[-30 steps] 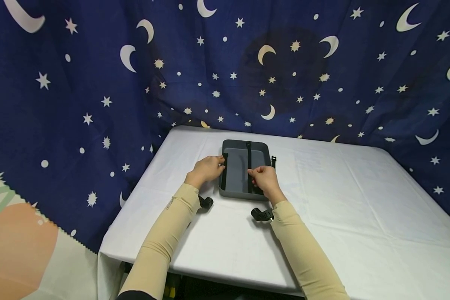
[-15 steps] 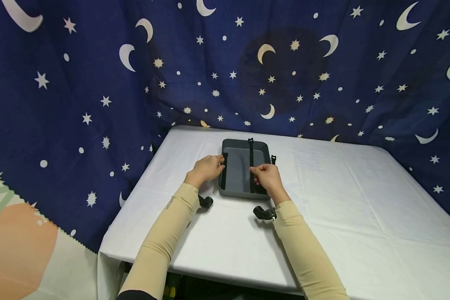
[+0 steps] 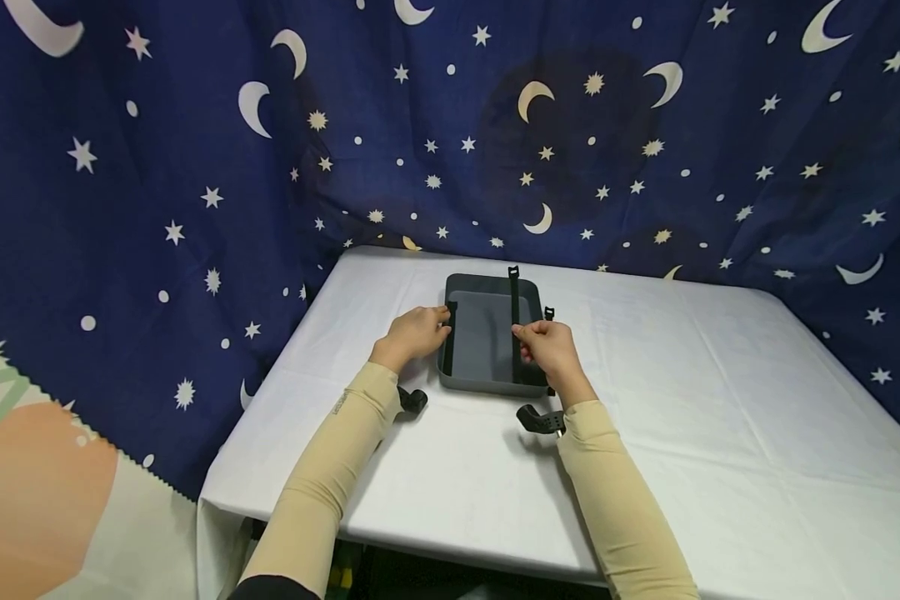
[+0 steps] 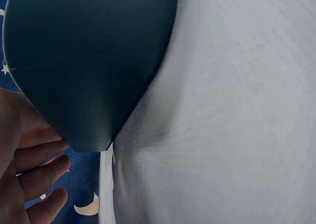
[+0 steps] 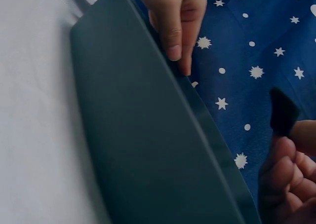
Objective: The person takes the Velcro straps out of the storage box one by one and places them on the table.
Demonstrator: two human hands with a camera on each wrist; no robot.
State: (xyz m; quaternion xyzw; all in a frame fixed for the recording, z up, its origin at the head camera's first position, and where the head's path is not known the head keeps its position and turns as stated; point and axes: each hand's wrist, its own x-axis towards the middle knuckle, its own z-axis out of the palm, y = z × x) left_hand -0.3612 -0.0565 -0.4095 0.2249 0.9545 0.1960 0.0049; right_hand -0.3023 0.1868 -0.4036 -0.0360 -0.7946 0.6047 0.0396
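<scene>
Over the 4 o'clock side of the grey rectangular tray (image 3: 483,333) on the white cloth-covered tabletop (image 3: 720,400), the right hand's (image 3: 555,348) fingers pinch a slim black strap (image 3: 515,302), which has shifted toward 3 o'clock and up, so I'd judge it is being lifted away. The left hand (image 3: 418,330), fingers loosely extended, touches the 9 o'clock rim. The right wrist view bares the pinched strap end; the left shows none.

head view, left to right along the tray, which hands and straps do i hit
Left hand → left black strap → black strap pinched by the right hand → right hand.
</scene>
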